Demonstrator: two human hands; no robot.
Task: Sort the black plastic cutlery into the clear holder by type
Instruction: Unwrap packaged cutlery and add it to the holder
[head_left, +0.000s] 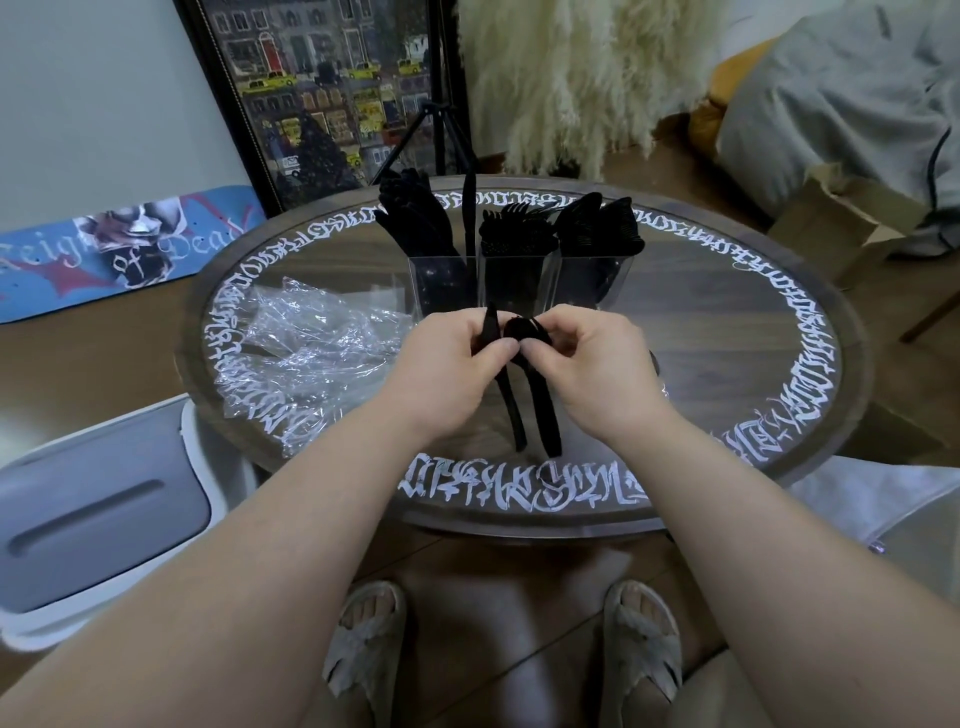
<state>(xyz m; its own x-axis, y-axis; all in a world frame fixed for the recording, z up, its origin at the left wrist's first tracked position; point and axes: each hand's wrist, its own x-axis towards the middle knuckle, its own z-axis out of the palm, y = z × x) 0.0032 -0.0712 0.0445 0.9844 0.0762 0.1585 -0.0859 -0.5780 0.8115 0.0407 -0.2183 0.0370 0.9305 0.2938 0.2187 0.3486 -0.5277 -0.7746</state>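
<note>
A clear three-compartment holder (519, 275) stands on the round table (753, 312), past my hands. Its left compartment holds black knives (415, 218), the middle one black forks (514, 228), the right one black spoons (597, 223). My left hand (447, 364) grips a black knife (511, 410), blade end up. My right hand (592, 364) pinches a black spoon (545, 415) by its bowl. Both handles hang down toward me, side by side above the table.
Crumpled clear plastic wrap (311, 343) lies on the table's left side. A white bin (98, 509) stands to the left of the table, a tripod (436, 135) and a framed picture (322, 88) behind it. A cardboard box (841, 218) sits at the right.
</note>
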